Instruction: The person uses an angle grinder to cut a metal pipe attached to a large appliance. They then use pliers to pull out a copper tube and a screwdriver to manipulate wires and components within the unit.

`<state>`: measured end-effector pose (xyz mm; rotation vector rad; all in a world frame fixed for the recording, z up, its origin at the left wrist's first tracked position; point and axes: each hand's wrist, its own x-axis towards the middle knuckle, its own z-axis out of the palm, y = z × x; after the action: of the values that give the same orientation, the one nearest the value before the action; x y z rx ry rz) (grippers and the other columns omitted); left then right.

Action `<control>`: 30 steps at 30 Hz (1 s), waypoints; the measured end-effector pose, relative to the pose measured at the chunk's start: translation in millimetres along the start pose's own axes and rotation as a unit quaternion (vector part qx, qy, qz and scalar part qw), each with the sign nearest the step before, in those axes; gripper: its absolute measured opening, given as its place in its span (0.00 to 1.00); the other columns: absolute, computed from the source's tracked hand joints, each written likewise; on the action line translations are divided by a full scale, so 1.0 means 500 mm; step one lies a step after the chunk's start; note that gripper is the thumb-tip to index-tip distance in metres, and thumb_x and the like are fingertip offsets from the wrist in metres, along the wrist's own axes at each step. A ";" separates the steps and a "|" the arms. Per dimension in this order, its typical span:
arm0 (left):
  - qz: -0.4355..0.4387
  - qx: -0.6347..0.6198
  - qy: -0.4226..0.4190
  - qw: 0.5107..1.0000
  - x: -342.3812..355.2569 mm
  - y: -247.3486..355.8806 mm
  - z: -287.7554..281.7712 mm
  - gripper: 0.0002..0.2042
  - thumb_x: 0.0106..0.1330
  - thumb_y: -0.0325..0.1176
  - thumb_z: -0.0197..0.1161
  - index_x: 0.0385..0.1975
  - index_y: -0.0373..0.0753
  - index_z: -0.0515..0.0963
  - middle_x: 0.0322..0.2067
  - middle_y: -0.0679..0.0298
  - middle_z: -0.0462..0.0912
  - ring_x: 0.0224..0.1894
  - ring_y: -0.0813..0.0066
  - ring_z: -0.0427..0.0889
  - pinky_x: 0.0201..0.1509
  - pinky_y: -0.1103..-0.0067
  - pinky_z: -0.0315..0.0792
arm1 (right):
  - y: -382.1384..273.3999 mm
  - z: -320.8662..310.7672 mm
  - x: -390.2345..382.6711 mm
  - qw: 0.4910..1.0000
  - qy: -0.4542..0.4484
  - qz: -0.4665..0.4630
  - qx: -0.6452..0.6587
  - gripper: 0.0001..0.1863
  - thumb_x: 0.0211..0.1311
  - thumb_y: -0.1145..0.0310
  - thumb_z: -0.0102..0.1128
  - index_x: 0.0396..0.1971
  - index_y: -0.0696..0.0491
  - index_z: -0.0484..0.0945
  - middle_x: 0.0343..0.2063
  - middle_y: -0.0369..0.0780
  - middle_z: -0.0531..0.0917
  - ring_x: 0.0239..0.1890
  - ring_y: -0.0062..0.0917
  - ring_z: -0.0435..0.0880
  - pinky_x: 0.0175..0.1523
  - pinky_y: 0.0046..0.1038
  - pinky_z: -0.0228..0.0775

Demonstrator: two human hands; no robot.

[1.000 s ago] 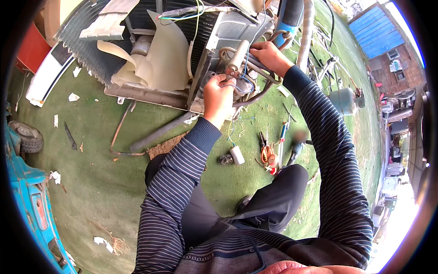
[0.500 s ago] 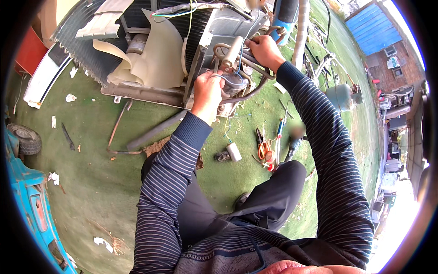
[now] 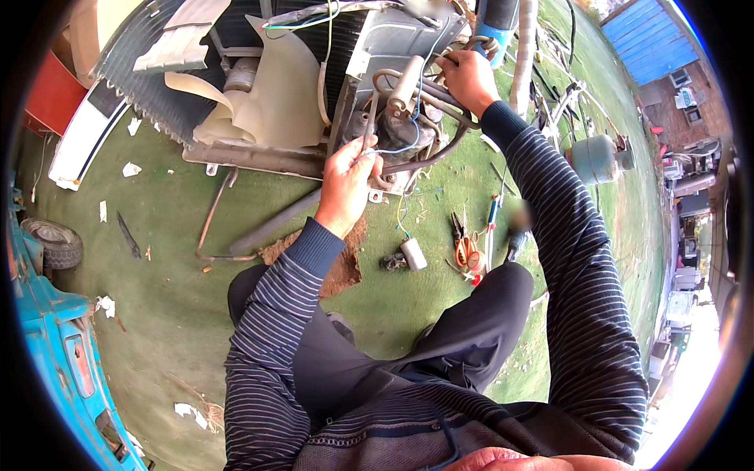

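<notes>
An air conditioner outdoor unit (image 3: 255, 158) lies opened in front of me, its pale fan blade (image 3: 275, 102) showing at left. In its right bay are a dark compressor (image 3: 404, 133), bent copper and black-sleeved tubes (image 3: 440, 153), and a pale cylinder (image 3: 406, 82). My left hand (image 3: 345, 184) is closed at the bay's near edge, pinching a blue wire (image 3: 402, 149); a thin grey-brown tube (image 3: 369, 125) rises beside its fingertips. My right hand (image 3: 473, 82) is closed at the upper tubes, beside a copper bend (image 3: 483, 45). What its fingertips hold is hidden.
On the green ground lie a white capacitor (image 3: 413, 254) on wires, orange-handled pliers (image 3: 470, 257), a brown scrap (image 3: 342, 263) and a bent copper pipe (image 3: 210, 224). A grey-green gas cylinder (image 3: 594, 159) stands at right. A blue vehicle (image 3: 59, 345) is at left.
My left hand has moved down and slightly left, drawing the blue wire with it. My right hand has shifted a little up and right. The view has shifted slightly, and my knees have moved.
</notes>
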<state>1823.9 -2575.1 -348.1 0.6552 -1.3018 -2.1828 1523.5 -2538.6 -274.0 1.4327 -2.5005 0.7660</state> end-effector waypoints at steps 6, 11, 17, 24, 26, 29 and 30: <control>0.058 -0.021 -0.002 0.998 -0.018 0.025 0.012 0.16 0.77 0.32 0.53 0.60 0.33 0.75 0.27 0.72 0.74 0.22 0.90 0.66 0.25 0.89 0.61 | -0.010 -0.035 -0.033 0.997 0.033 -0.031 0.068 0.15 0.68 0.62 0.63 0.34 0.60 0.85 0.27 0.54 0.84 0.33 0.50 0.85 0.40 0.42 0.76; 0.028 -0.093 0.035 0.995 -0.015 0.041 0.027 0.14 0.79 0.32 0.52 0.57 0.33 0.77 0.24 0.74 0.68 0.22 0.89 0.66 0.24 0.88 0.63 | -0.026 -0.045 -0.030 0.996 0.074 -0.049 -0.026 0.17 0.69 0.59 0.61 0.30 0.59 0.83 0.25 0.54 0.84 0.32 0.51 0.85 0.40 0.46 0.77; 0.048 -0.253 0.015 0.966 -0.002 0.027 0.026 0.16 0.79 0.33 0.51 0.59 0.31 0.76 0.25 0.73 0.68 0.28 0.86 0.67 0.34 0.82 0.68 | -0.041 -0.044 -0.004 0.985 0.100 -0.132 -0.040 0.14 0.71 0.61 0.58 0.32 0.57 0.79 0.28 0.53 0.84 0.34 0.52 0.84 0.42 0.46 0.76; 0.128 -0.263 0.012 0.956 -0.029 0.074 0.105 0.17 0.81 0.33 0.50 0.63 0.33 0.73 0.28 0.70 0.71 0.32 0.83 0.68 0.38 0.82 0.66 | -0.055 -0.082 -0.014 0.980 0.167 -0.111 -0.012 0.14 0.73 0.61 0.57 0.32 0.57 0.77 0.27 0.52 0.84 0.32 0.51 0.84 0.38 0.47 0.75; 0.127 -0.218 0.022 0.967 -0.031 0.100 0.117 0.16 0.81 0.33 0.50 0.63 0.34 0.73 0.28 0.70 0.71 0.31 0.83 0.68 0.37 0.83 0.66 | -0.063 -0.115 -0.023 0.983 0.144 -0.096 -0.057 0.13 0.72 0.61 0.57 0.32 0.56 0.78 0.27 0.51 0.84 0.31 0.49 0.85 0.38 0.46 0.76; 0.147 -0.165 0.001 0.975 -0.019 0.108 0.100 0.15 0.82 0.33 0.50 0.61 0.35 0.74 0.28 0.70 0.74 0.30 0.84 0.71 0.36 0.85 0.68 | -0.079 -0.156 -0.027 0.972 0.194 -0.106 -0.076 0.12 0.71 0.61 0.57 0.32 0.55 0.78 0.28 0.51 0.84 0.32 0.47 0.85 0.39 0.45 0.77; 0.133 -0.107 -0.016 0.985 -0.016 0.121 0.104 0.17 0.81 0.34 0.51 0.64 0.35 0.72 0.31 0.69 0.77 0.31 0.84 0.73 0.37 0.83 0.71 | -0.074 -0.177 -0.025 0.962 0.234 -0.118 -0.080 0.12 0.71 0.62 0.57 0.32 0.55 0.78 0.28 0.50 0.84 0.33 0.47 0.85 0.39 0.45 0.77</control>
<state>1807.9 -2561.1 -270.9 0.3419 -1.0817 -2.0800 1551.4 -2499.8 -189.8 1.2831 -1.9498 0.7340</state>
